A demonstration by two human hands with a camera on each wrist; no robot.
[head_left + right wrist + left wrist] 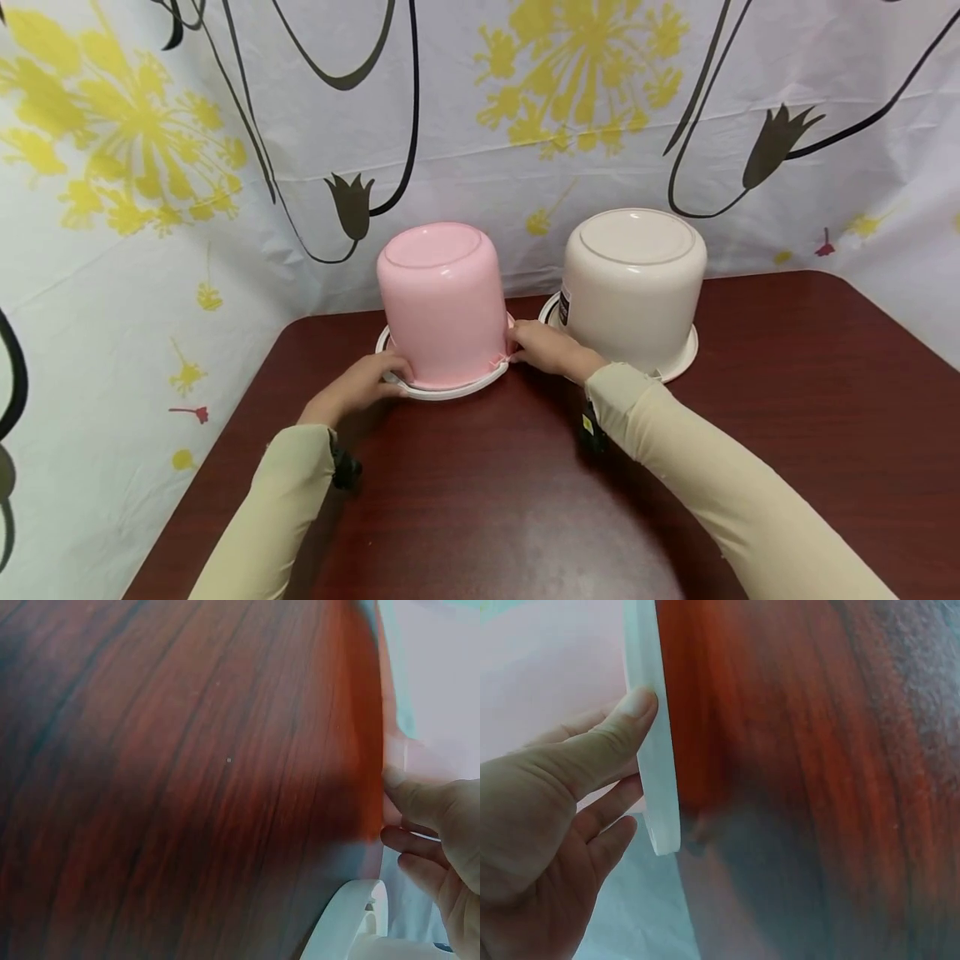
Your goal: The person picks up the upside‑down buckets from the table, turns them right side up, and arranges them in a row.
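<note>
Past the dark red-brown, wood-grained tabletop [480,508] at lower centre, the left hand [369,380] pinches the white rim [450,392] of the upturned, glossy pink round bucket [442,321] mid-frame, and the right hand [546,346] pinches its right edge; an even grip should keep it level, clear of the upturned cream round bucket [637,292] right of centre, before the flower-printed white curtain [450,158]

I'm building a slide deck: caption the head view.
Left hand and right hand hold an upturned pink bucket by its rim, an upturned cream bucket beside it.
</note>
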